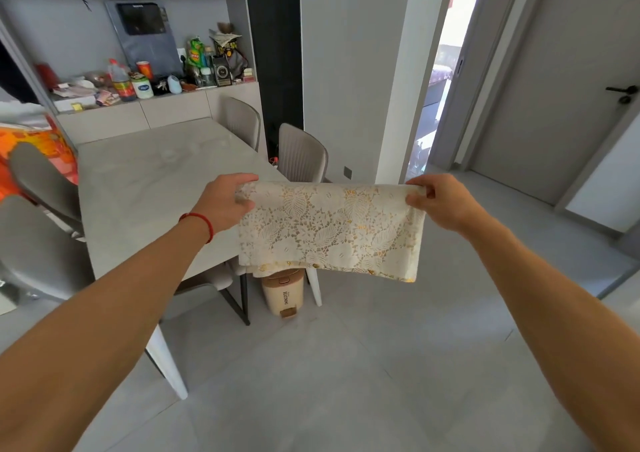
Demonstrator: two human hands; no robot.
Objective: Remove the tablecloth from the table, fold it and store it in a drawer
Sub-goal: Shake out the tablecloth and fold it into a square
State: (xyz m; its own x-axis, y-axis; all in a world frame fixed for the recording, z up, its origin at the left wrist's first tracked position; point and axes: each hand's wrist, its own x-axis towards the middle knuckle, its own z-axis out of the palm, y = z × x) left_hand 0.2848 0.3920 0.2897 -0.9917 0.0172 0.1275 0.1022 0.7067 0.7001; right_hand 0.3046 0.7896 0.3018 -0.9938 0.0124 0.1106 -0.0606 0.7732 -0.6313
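A person stands just off the table's (145, 188) near corner, holding a lace tablecloth (329, 230) in the air, already folded into a hanging strip. The left hand (225, 202) and right hand (440, 202) each pinch a top corner between thumb and fingers. Folding looks to be the step under way; next, the hands probably need to meet to halve it again, before finding a drawer.

Bright, even daylight fills the room, strongest through the doorway (441, 70) at right, where the view outside is washed out to white. The pale tabletop (145, 188) carries a soft sheen and shadows on the floor (346, 365) are faint. The wide-angle lens bends walls and door frames near the edges. Focus is mostly sharp; the far-left edge looks smeared.
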